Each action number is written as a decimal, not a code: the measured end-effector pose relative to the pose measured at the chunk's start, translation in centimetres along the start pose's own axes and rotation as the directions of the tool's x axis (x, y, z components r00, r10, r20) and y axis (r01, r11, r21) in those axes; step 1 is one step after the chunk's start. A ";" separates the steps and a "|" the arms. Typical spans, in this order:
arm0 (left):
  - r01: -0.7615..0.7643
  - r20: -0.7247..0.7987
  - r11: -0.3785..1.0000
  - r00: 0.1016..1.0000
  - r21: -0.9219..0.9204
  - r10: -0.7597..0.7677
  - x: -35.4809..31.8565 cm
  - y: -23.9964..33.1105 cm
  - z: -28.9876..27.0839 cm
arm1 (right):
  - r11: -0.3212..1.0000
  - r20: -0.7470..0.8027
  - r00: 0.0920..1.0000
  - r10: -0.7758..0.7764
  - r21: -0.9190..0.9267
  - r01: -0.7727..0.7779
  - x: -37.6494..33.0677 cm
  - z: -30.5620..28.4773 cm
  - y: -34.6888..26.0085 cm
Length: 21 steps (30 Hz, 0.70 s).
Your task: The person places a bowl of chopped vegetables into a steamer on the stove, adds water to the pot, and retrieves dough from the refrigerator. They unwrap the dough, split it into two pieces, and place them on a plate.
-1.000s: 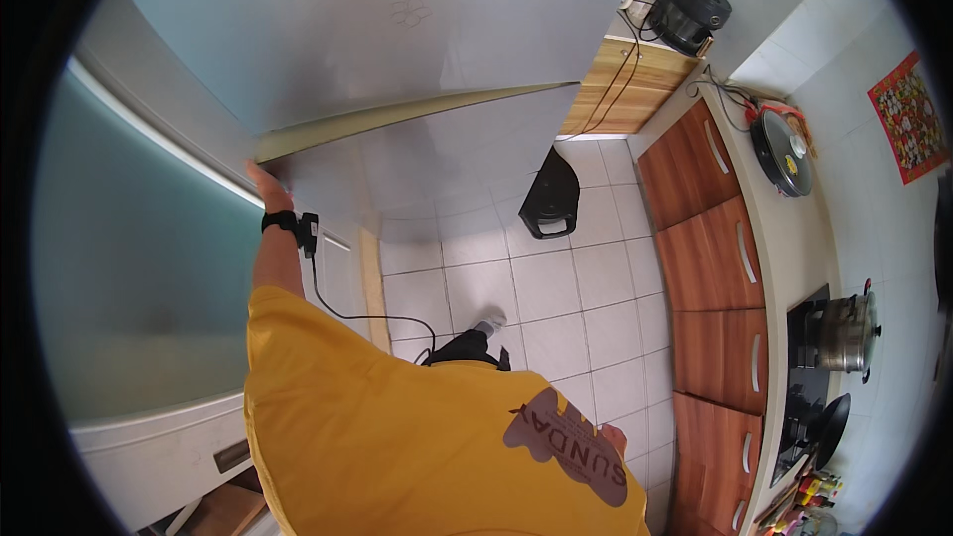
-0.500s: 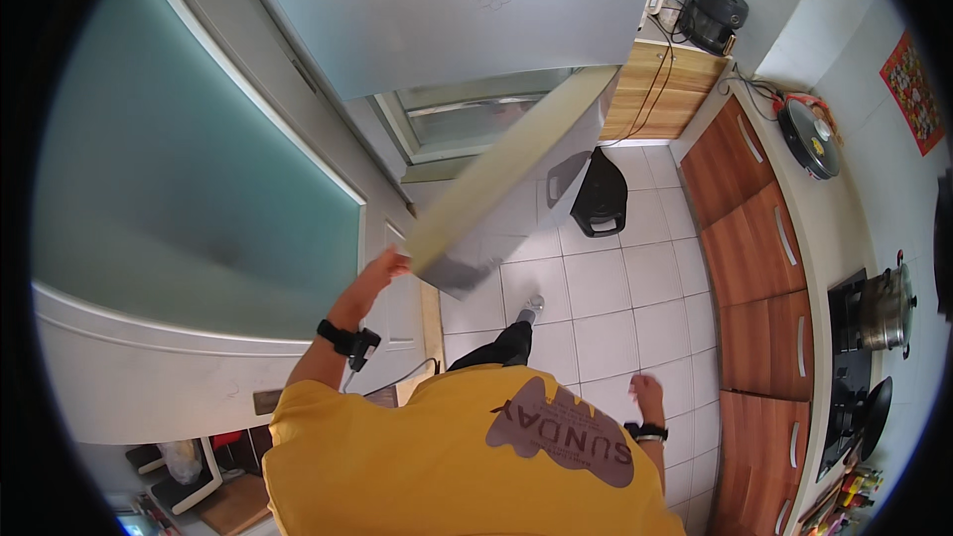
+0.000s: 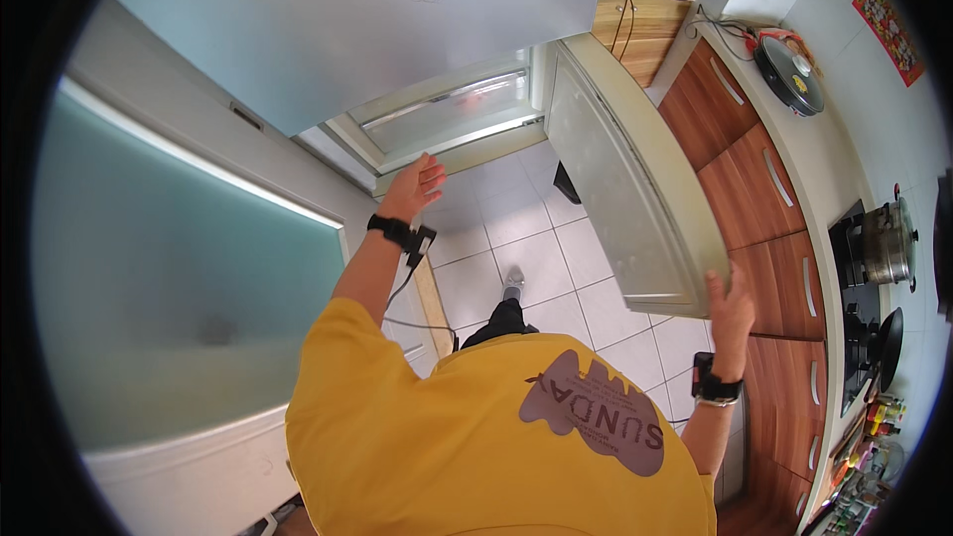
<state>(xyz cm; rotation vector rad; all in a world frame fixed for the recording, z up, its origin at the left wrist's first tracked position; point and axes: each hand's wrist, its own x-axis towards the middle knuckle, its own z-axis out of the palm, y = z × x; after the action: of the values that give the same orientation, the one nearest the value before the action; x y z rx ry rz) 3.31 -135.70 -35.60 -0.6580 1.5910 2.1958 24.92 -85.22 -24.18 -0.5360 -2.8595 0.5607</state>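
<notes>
The lower door of a grey refrigerator stands swung wide out to the right, its pale inner panel facing left. My right hand is closed on the door's outer edge near its free corner. Over the floor in front of the compartment, my left hand is open, fingers stretched out and nothing in them. Behind it, clear-fronted freezer drawers show inside the lower compartment, with something reddish dimly visible through one front. The upper refrigerator door is shut.
On the right, wooden cabinets carry a counter with an electric pan, a steel pot and a black frying pan. A frosted-glass door stands at the left. A black object on the tiles is partly hidden behind the refrigerator door.
The lower door has swung further open to the right. My left hand has let go of it and moved toward the drawers, while my right hand has come up and taken its edge.
</notes>
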 end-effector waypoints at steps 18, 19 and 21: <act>-0.156 -0.164 0.606 0.986 -0.780 0.043 23.9 3.0 2.1 | 0.987 -0.313 0.949 0.021 -0.143 -0.070 7.4 1.4 5.9; -0.139 -0.149 0.603 0.988 -0.785 0.034 24.2 2.7 2.0 | 0.989 -0.311 0.950 0.022 -0.132 -0.067 7.5 1.3 5.9; -0.154 -0.127 0.643 0.988 -0.750 0.088 24.1 2.0 1.9 | 0.993 -0.313 0.949 0.017 -0.106 -0.053 7.6 1.3 5.8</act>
<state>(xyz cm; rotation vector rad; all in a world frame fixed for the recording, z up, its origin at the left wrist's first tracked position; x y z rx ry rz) -18.12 -134.29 -46.97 -0.8742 0.6579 2.9715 19.44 -77.75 -26.82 -0.6327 -2.5936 0.2884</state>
